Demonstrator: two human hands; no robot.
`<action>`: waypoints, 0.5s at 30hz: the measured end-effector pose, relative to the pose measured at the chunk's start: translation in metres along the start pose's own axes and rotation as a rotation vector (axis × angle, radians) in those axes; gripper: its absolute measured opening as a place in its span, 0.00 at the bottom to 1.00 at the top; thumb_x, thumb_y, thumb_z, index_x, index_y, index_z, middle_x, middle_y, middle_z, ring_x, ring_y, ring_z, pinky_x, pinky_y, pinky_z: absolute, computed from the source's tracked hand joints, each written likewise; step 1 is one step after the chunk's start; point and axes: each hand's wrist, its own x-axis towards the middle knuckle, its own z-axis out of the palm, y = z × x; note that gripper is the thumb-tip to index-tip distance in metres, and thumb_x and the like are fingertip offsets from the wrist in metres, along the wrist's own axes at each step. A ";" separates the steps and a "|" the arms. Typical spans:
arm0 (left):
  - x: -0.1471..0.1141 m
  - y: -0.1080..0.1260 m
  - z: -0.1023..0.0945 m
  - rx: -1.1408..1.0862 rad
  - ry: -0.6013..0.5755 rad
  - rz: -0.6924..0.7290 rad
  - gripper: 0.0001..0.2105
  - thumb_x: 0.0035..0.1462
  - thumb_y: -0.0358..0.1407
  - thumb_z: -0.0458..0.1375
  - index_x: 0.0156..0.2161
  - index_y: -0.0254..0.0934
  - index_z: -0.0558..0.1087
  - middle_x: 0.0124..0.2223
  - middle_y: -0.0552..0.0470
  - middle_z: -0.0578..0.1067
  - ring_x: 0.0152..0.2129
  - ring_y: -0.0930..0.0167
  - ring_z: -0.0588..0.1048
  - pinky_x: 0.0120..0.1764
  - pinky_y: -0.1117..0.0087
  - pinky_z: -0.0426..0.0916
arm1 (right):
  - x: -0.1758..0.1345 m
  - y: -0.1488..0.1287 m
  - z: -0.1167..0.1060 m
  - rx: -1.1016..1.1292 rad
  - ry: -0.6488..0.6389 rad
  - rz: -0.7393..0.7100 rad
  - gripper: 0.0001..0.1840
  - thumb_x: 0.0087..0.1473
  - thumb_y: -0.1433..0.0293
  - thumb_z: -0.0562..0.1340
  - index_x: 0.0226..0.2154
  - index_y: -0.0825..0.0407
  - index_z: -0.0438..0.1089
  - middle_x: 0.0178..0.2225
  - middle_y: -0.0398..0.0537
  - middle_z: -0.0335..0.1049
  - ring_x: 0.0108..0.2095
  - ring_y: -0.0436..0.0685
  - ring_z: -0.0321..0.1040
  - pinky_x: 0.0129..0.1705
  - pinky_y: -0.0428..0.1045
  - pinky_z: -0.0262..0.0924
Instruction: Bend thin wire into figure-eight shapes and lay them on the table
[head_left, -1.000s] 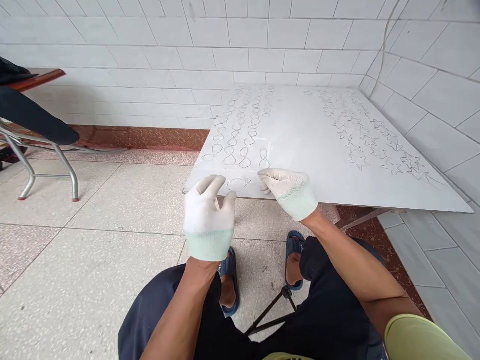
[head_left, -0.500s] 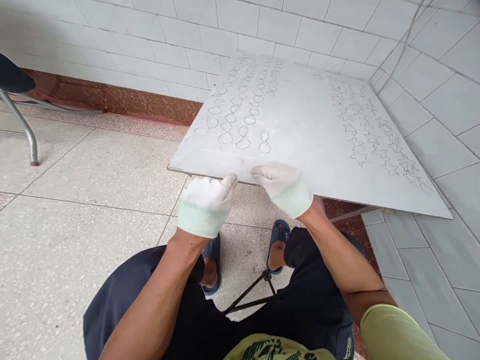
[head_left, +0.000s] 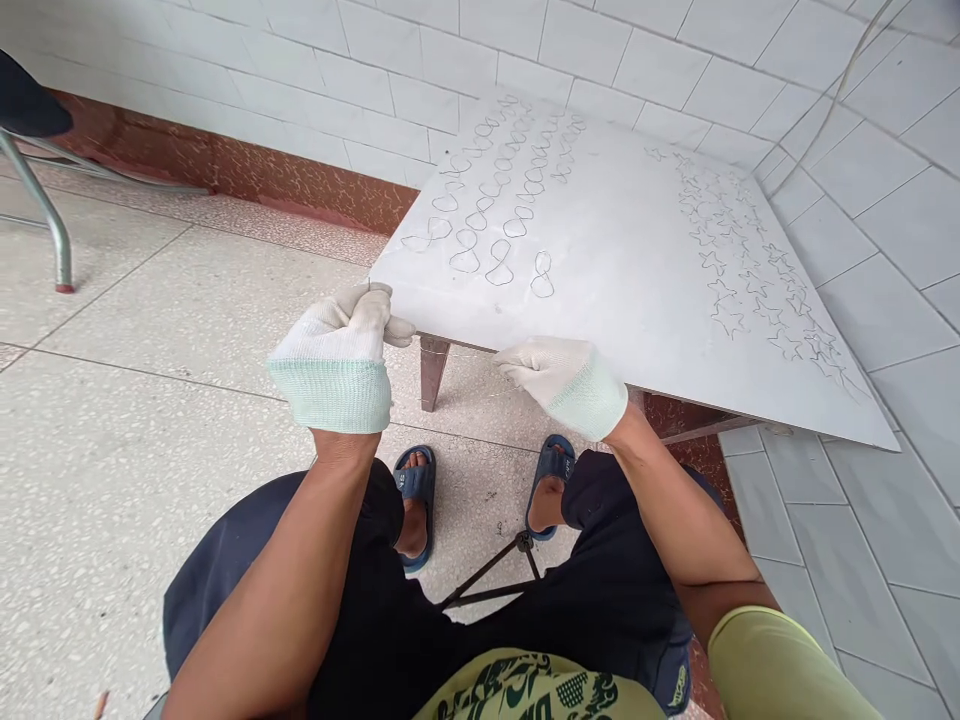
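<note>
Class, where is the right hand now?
Head view, right of centre: the right hand is at the near edge of the board, below the nearest figure-eight.

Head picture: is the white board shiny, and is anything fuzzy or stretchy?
Head view: soft pale sheen on the white board; same view: the nearest figure-eight looks clear, far ones too small to see well; same view: the yellow-green sleeve seems stretched, maybe by the lens.

Bright, diffuse light; soft shadows; edges stretched.
</note>
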 end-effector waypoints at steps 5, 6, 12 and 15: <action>-0.004 -0.006 0.000 -0.090 -0.128 -0.016 0.20 0.69 0.53 0.57 0.45 0.39 0.82 0.37 0.48 0.85 0.34 0.65 0.82 0.46 0.60 0.75 | 0.010 -0.004 0.007 0.314 0.148 0.311 0.12 0.64 0.66 0.62 0.37 0.52 0.82 0.25 0.40 0.75 0.26 0.50 0.71 0.31 0.46 0.66; -0.007 -0.005 0.001 -0.118 -0.144 -0.010 0.23 0.70 0.55 0.55 0.48 0.38 0.82 0.39 0.47 0.85 0.34 0.65 0.82 0.46 0.61 0.75 | 0.012 -0.007 0.007 0.379 0.178 0.362 0.11 0.64 0.68 0.63 0.37 0.52 0.81 0.24 0.40 0.74 0.25 0.49 0.70 0.29 0.45 0.64; -0.028 -0.006 0.018 -0.137 -0.433 -0.155 0.24 0.61 0.54 0.65 0.51 0.36 0.82 0.38 0.47 0.85 0.37 0.63 0.82 0.44 0.63 0.75 | 0.016 -0.024 0.004 0.565 0.357 0.448 0.07 0.62 0.73 0.64 0.38 0.54 0.79 0.22 0.38 0.73 0.23 0.47 0.69 0.26 0.43 0.65; -0.033 -0.011 0.031 -0.198 -0.610 -0.287 0.25 0.52 0.49 0.71 0.51 0.35 0.82 0.40 0.46 0.85 0.31 0.66 0.80 0.36 0.65 0.73 | 0.015 -0.027 0.008 0.631 0.367 0.410 0.07 0.62 0.74 0.63 0.39 0.53 0.79 0.23 0.38 0.73 0.24 0.47 0.71 0.28 0.44 0.66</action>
